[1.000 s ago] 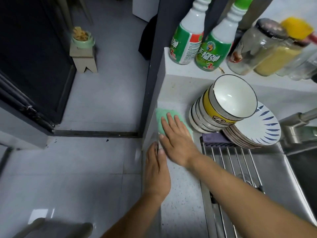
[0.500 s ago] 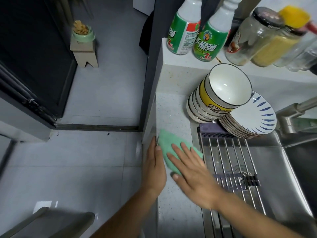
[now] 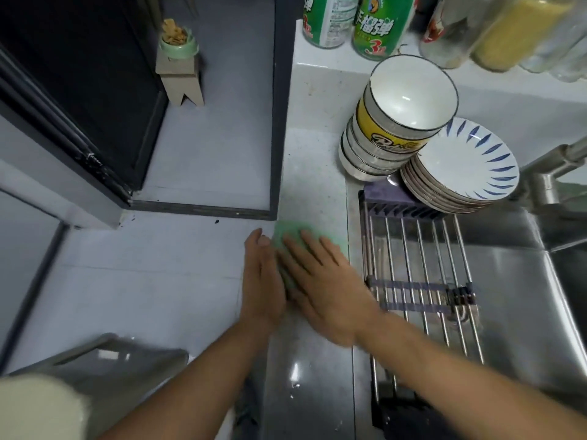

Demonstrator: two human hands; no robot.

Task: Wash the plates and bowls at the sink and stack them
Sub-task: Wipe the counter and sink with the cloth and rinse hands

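A stack of bowls [image 3: 403, 122], the top one white inside with a yellow band, leans on the counter at the back. Beside it lies a stack of white plates [image 3: 460, 166] with blue leaf strokes. My right hand [image 3: 320, 281] presses flat on a green cloth [image 3: 286, 236] on the speckled counter [image 3: 311, 173], fingers straight. My left hand [image 3: 262, 281] stands flat at the counter's left edge, next to the cloth, fingers straight.
A metal roll-up rack [image 3: 419, 281] spans the steel sink [image 3: 524, 312] to the right. A faucet [image 3: 549, 173] juts in from the right. Green bottles [image 3: 378, 23] and jars [image 3: 508, 30] line the back ledge. The floor drops off left of the counter.
My right hand has dragged the green cloth toward me along the counter's left edge, from beside the bowls to level with the rack. My left hand stayed at the edge.
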